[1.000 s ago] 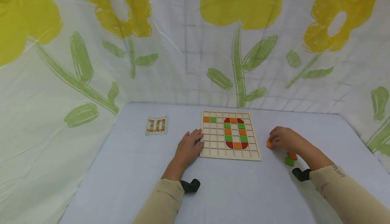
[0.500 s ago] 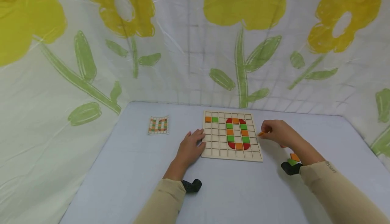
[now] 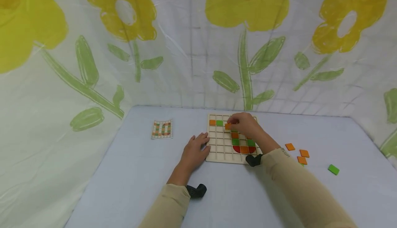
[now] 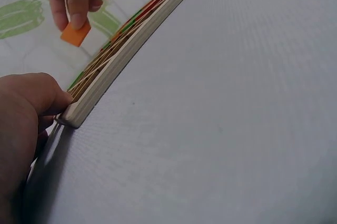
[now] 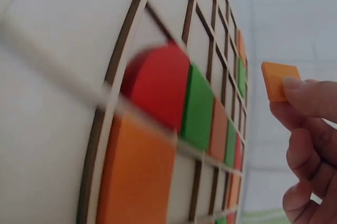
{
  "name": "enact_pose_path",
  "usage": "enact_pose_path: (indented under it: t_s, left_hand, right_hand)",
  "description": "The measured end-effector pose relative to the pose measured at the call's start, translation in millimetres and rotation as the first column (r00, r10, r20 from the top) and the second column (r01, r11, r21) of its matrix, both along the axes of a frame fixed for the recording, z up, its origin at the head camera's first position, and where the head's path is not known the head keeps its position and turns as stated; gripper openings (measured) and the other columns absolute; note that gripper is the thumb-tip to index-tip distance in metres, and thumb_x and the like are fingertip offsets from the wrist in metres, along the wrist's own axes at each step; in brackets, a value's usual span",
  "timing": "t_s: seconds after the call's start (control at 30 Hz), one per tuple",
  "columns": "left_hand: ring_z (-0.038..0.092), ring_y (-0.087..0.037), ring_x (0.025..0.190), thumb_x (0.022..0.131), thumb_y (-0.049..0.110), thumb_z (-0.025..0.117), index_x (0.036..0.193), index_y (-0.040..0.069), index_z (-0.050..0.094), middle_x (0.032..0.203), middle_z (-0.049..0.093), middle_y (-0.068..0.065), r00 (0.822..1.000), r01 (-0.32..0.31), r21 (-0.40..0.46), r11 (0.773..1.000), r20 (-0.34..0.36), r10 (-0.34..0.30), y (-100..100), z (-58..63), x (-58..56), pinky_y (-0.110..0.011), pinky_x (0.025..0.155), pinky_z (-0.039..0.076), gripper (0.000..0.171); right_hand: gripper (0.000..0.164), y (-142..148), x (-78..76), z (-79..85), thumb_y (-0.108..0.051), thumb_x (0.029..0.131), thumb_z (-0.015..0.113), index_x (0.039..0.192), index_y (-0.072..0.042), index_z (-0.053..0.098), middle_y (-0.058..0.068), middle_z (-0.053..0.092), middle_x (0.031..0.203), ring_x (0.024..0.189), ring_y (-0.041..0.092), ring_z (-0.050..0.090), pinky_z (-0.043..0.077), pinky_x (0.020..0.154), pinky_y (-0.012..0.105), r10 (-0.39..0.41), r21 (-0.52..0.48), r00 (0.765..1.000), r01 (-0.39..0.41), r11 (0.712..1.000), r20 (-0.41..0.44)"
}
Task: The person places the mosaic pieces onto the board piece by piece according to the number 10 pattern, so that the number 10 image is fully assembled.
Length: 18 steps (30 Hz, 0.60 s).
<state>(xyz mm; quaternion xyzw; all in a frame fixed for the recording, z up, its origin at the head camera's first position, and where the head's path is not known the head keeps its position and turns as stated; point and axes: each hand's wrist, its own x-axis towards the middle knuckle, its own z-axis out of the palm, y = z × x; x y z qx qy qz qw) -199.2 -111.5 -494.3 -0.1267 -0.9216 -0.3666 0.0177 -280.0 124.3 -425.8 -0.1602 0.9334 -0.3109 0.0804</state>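
—While a printed card (image 3: 162, 129) is lying leftmost, what are your hands doing?

—My left hand (image 3: 193, 152) is touching the pale, ridged wooden board (image 3: 220, 148), fingers loosely spread; above it, a flat, square orange tile (image 3: 227, 126) is hovering, pinched in my right hand (image 3: 246, 126).

—And the views?

—Only the head view is catching loose tiles (image 3: 290, 147) at far right.

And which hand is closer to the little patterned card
Left. The left hand touches the left edge of the board, right of the card; the right hand holds an orange tile above the board, farther away.
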Motion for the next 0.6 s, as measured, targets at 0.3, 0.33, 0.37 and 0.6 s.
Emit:
enact_pose_path:
  t_s: [0.3,0.33,0.37,0.6]
  left_hand:
    - [0.042,-0.018,0.142,0.096,0.024,0.059,0.134,0.008,0.061,0.149,0.05,0.0,1.0,0.004,-0.014,1.0,-0.007,-0.004,-0.6,-0.1,-1.0,-0.037,0.124,0.023,0.041]
    - [0.042,-0.018,0.142,0.096,0.024,0.059,0.134,0.008,0.061,0.149,0.05,0.0,1.0,0.004,-0.015,1.0,-0.009,-0.005,-0.6,0.1,-0.9,-0.037,0.124,0.023,0.041]
    - [0.042,-0.018,0.141,0.096,0.024,0.059,0.134,0.008,0.061,0.149,0.05,0.0,1.0,0.004,-0.018,1.0,-0.012,-0.004,-0.5,0.3,-0.9,-0.037,0.124,0.023,0.041]
    - [0.042,-0.018,0.142,0.096,0.024,0.06,0.134,0.008,0.062,0.149,0.05,0.0,1.0,0.003,-0.029,1.0,-0.019,-0.003,-0.2,-0.1,-0.8,-0.038,0.124,0.023,0.041]
  right_hand:
    - [0.014,-29.1,-17.1,-17.6,-0.025,0.088,0.074,0.099,-0.016,0.073,0.003,0.07,0.103,0.092,0.021,0.062,0.055,0.082,0.037,-0.079,0.011,0.996,0.078,0.997,0.041]
    - [0.014,-30.6,-17.7,-18.6,-0.025,0.088,0.075,0.098,-0.016,0.074,0.003,0.07,0.102,0.091,0.021,0.062,0.055,0.081,0.037,-0.083,0.016,0.996,0.082,0.996,0.045]
    - [0.013,-31.6,-18.1,-19.1,-0.025,0.088,0.075,0.097,-0.016,0.074,0.003,0.07,0.103,0.091,0.021,0.062,0.055,0.081,0.037,-0.083,0.025,0.996,0.082,0.996,0.045]
    - [0.013,-37.5,-18.0,-19.2,-0.024,0.09,0.072,0.099,-0.017,0.077,0.003,0.072,0.103,0.089,0.019,0.063,0.054,0.078,0.035,-0.099,0.077,0.992,0.094,0.993,0.072]
